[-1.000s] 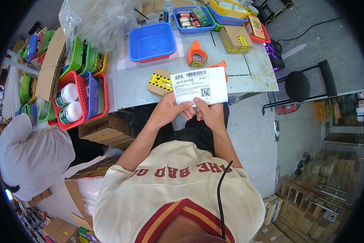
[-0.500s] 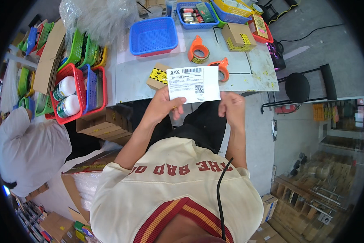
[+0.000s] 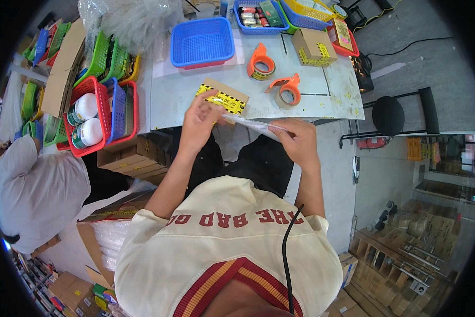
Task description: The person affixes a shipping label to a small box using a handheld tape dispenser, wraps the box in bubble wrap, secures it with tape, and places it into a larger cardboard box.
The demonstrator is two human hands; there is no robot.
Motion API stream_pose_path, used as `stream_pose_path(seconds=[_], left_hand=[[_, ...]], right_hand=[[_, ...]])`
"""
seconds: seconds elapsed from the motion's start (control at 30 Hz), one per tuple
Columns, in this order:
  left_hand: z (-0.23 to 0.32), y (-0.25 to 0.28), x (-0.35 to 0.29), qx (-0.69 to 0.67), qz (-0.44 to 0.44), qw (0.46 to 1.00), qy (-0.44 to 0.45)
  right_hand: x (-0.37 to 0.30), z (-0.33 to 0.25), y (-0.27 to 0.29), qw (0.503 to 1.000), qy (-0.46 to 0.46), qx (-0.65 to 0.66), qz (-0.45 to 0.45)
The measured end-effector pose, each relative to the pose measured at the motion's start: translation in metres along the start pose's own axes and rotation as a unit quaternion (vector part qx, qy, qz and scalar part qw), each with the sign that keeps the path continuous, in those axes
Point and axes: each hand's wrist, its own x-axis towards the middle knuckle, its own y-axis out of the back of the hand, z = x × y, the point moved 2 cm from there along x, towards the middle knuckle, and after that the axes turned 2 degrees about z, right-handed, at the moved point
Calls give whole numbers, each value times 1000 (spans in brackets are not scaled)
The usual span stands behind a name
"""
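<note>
A white shipping label (image 3: 253,124) is tilted nearly edge-on in front of my body, so its printed face hardly shows. My right hand (image 3: 296,138) pinches its right end between thumb and fingers. At its left end is my left hand (image 3: 199,119), fingers bent and closed about the corner, slightly blurred. Just beyond the label, a small cardboard box (image 3: 224,98) wrapped with yellow-and-black warning tape sits near the table's front edge. The left fingers partly cover this box.
Two orange tape dispensers (image 3: 261,63) stand on the table (image 3: 174,103), right of the box. Behind are a blue basket (image 3: 202,42), a basket of bottles (image 3: 258,18) and a taped carton (image 3: 314,46). Red baskets with white tubs (image 3: 87,132) stand left. A person in white (image 3: 42,195) is at far left.
The label has turned from facing me to nearly edge-on. My right hand has taken its right end, while my left hand has shifted to its left corner. More of the small box shows.
</note>
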Motion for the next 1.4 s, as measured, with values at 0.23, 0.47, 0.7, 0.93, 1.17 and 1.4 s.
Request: stream_pose_path(seconds=[0.23,0.47,0.7,0.93,1.17,1.4], left_hand=[[7,-2,-9,-6,-163,983,83],[14,-10,-10,45,-149,987,44],[28,-7,-11,69,-161,983,51],[33,-16,-10,58,-148,987,22],[39,-20,-13,57,-148,986,54],[48,-25,-18,85,-151,984,49]], right_hand=[[-5,1,-9,941,-215,247,-82],[-5,-8,-22,948,-148,274,-61],[-6,-6,-20,948,-147,270,-77],[-5,-11,-21,982,-15,180,-54],[-7,-14,-18,985,26,164,-53],[-9,-15,-18,970,-7,243,-29]])
